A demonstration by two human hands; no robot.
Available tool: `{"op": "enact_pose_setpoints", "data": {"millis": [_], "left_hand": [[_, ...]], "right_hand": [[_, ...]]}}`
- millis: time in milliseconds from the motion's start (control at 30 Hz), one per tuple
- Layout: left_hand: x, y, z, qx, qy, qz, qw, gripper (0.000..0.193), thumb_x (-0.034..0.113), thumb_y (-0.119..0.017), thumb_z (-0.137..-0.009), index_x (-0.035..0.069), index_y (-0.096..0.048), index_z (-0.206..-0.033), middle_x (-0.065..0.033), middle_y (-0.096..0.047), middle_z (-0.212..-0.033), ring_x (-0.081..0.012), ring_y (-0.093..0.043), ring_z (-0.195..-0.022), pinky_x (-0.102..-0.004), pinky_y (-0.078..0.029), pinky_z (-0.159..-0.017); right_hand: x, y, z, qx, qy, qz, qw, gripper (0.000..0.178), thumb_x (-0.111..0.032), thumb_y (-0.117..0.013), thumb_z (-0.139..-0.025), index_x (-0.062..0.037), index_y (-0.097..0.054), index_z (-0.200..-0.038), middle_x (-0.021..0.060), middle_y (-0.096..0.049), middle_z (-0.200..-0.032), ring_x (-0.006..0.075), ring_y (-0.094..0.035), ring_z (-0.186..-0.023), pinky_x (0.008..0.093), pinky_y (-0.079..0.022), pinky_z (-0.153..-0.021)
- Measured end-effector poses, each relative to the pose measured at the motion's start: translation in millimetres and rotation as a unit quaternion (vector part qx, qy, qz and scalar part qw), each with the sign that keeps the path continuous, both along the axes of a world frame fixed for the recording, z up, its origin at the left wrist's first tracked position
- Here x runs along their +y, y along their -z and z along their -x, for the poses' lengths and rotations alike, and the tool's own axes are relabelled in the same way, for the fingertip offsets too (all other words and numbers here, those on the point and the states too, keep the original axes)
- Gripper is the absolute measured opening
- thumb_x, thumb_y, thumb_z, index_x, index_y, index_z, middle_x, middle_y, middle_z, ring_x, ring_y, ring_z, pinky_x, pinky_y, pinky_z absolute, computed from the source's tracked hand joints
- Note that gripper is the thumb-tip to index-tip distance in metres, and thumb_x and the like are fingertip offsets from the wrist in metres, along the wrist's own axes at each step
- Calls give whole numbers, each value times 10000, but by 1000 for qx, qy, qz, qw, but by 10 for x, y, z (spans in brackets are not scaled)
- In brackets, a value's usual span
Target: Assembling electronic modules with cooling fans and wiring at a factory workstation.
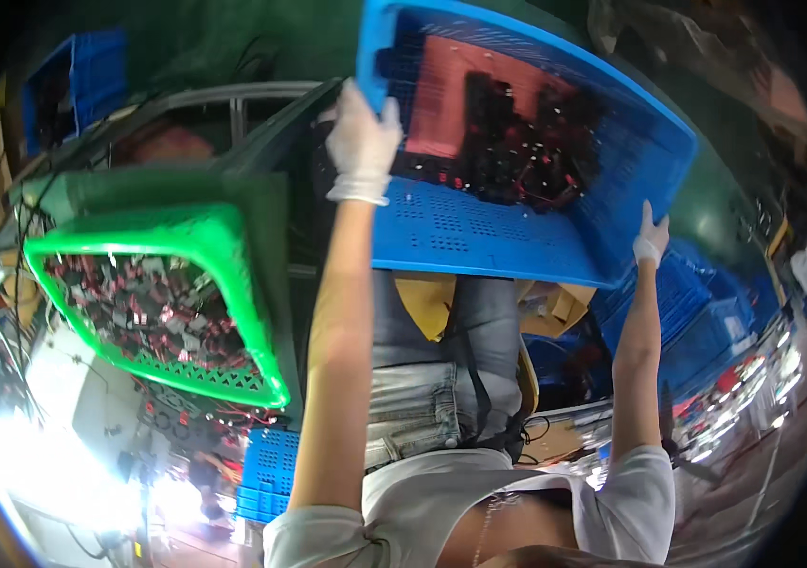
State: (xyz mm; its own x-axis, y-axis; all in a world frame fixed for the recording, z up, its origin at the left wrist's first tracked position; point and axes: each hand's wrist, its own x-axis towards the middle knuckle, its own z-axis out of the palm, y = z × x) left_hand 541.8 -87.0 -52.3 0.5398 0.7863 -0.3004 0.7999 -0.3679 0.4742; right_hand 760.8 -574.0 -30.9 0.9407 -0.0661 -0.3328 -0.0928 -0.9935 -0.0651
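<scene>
A large blue plastic crate (pixel 479 232) is tilted in front of me, between both my hands. Inside lie a heap of small dark parts (pixel 550 161) with red bits and a flat reddish sheet (pixel 439 80); what exactly the parts are I cannot make out. My left hand (pixel 361 142), in a white glove, grips the crate's left edge. On its right end is my right hand (pixel 650 237), also gloved, with the fingers closed around the side and partly hidden. The crate's underside is out of sight.
To my left stands a bright green basket (pixel 271 374) full of small dark and reddish pieces. Blue crates (pixel 673 303) are stacked at the right, near a cardboard box (pixel 555 308). Another blue crate (pixel 266 469) is at the lower left, and one more blue bin (pixel 100 80) stands far left.
</scene>
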Motion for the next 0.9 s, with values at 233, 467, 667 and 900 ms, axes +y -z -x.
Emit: {"op": "enact_pose_setpoints", "data": {"millis": [233,467,667,900], "left_hand": [[-125,-28,-113,-2,-30,-29,999,423,345,-625,-809,37,-503,-1072,-198,-654,-899,-394,-627,-828,-461,-484,-727],[-110,-2,-69,4,-4,-38,999,477,353,-632,-811,0,-487,-1097,-227,-636,-965,-403,-610,-886,-460,-464,-784],[-66,-52,-44,-95,-11,18,995,382,274,-641,-820,4,-525,-1064,-192,-650,-905,-367,-630,-831,-424,-470,-774],[-64,-96,208,-135,14,140,981,656,292,-643,-845,-8,-357,-1353,-198,-547,-1211,-287,-540,-1083,-367,-381,-965]], "right_hand": [[-165,154,71,-114,75,16,991,637,-601,-564,-797,-22,-555,-1064,247,-642,-934,441,-596,-894,483,-457,-776],[7,172,141,-96,103,60,988,625,-637,-550,-786,-59,-558,-1024,231,-649,-901,439,-606,-863,495,-465,-757],[1,79,95,-91,105,-29,990,532,-531,-605,-811,-41,-573,-1016,234,-649,-886,433,-605,-864,461,-462,-736],[-134,202,131,-119,103,-136,978,509,-467,-583,-863,-7,-597,-1079,181,-655,-946,265,-617,-882,333,-445,-810]]}}
